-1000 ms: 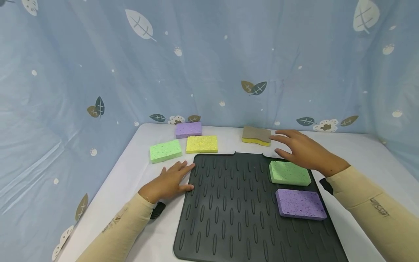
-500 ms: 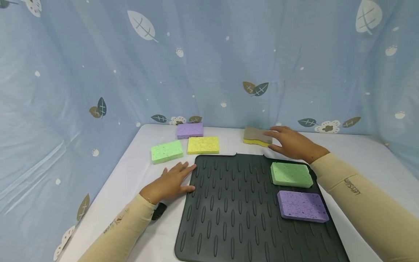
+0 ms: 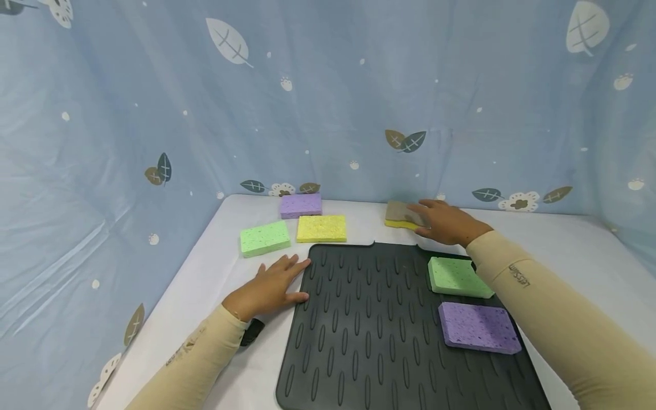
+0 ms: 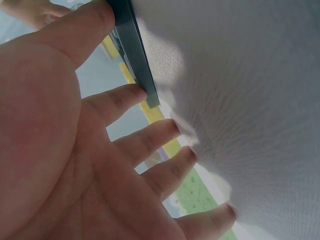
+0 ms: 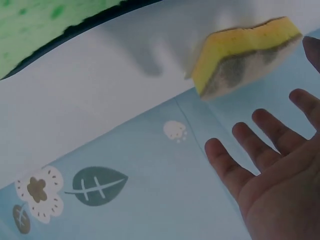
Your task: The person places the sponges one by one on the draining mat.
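My right hand (image 3: 446, 221) hovers at the right side of a grey-topped yellow scrub sponge (image 3: 397, 215) near the back of the table. Its fingers are spread, and in the right wrist view a gap shows between them and the sponge (image 5: 245, 55). My left hand (image 3: 266, 287) rests with fingers splayed at the left edge of a dark ribbed mat (image 3: 359, 324). Thumb and index fingertip touch that edge; the other fingertips lie on the white cloth. On the mat's right side are a green sponge (image 3: 456, 277) and, nearer, a purple sponge (image 3: 479, 327).
Left of the mat's far corner lie a light green sponge (image 3: 265, 238), a yellow sponge (image 3: 321, 228) and another purple sponge (image 3: 300, 205). A blue leaf-print curtain (image 3: 328, 102) hangs behind the white-covered table (image 3: 553, 245).
My right hand has moved left and slightly away from me, from beside the grey-topped sponge to over its right end. The left hand stays in place. The view has shifted slightly.
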`<state>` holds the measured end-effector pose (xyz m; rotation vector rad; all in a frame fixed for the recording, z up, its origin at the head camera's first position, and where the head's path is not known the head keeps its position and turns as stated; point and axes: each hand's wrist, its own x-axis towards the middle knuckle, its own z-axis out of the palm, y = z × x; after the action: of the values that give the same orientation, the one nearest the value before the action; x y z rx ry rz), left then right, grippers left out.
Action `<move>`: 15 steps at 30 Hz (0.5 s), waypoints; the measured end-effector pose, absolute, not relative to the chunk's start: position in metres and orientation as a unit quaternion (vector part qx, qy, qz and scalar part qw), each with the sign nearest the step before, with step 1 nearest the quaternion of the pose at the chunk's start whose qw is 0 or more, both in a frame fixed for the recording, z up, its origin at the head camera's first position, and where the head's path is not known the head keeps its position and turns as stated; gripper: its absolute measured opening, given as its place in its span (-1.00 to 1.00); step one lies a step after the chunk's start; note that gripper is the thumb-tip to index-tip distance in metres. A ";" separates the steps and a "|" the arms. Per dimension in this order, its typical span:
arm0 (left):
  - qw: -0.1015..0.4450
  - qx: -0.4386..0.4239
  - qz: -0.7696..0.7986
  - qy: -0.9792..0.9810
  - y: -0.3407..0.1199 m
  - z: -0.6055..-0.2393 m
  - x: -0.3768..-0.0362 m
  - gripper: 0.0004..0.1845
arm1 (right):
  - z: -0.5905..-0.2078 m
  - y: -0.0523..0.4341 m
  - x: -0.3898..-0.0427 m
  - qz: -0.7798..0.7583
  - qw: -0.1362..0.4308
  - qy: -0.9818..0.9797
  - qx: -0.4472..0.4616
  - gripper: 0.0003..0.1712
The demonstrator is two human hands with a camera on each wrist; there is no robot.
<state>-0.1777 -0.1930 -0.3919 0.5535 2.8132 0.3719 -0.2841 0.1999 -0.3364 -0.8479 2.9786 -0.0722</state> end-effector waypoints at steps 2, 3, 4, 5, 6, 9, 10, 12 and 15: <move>0.125 0.189 0.127 0.966 -0.194 -0.392 -0.177 -0.16 | -0.338 0.197 -0.288 -0.020 0.033 0.962 -0.269 -0.27; 0.125 0.188 0.127 0.966 -0.194 -0.392 -0.177 -0.16 | -0.339 0.196 -0.290 -0.018 0.039 0.963 -0.267 -0.27; 0.125 0.188 0.126 0.966 -0.194 -0.392 -0.177 -0.17 | -0.340 0.195 -0.292 -0.018 0.045 0.964 -0.262 -0.26; 0.123 0.190 0.126 0.966 -0.194 -0.392 -0.177 -0.17 | -0.340 0.194 -0.294 -0.017 0.052 0.965 -0.257 -0.25; 0.122 0.191 0.126 0.966 -0.194 -0.392 -0.177 -0.17 | -0.341 0.193 -0.296 -0.018 0.059 0.966 -0.252 -0.24; 0.119 0.197 0.127 0.965 -0.193 -0.390 -0.177 -0.18 | -0.342 0.191 -0.301 -0.016 0.081 0.969 -0.233 -0.21; 0.119 0.199 0.126 0.964 -0.193 -0.390 -0.177 -0.18 | -0.343 0.191 -0.302 -0.017 0.089 0.970 -0.226 -0.20; 0.121 0.199 0.126 0.964 -0.193 -0.390 -0.177 -0.17 | -0.344 0.190 -0.305 -0.018 0.100 0.970 -0.219 -0.19; 0.120 0.197 0.129 0.964 -0.194 -0.390 -0.177 -0.17 | -0.345 0.190 -0.308 -0.033 0.112 0.969 -0.216 -0.17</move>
<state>-0.1767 -0.1935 -0.3904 0.5769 2.8184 0.3771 -0.3080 0.1897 -0.3453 -0.6341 2.8465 -0.0973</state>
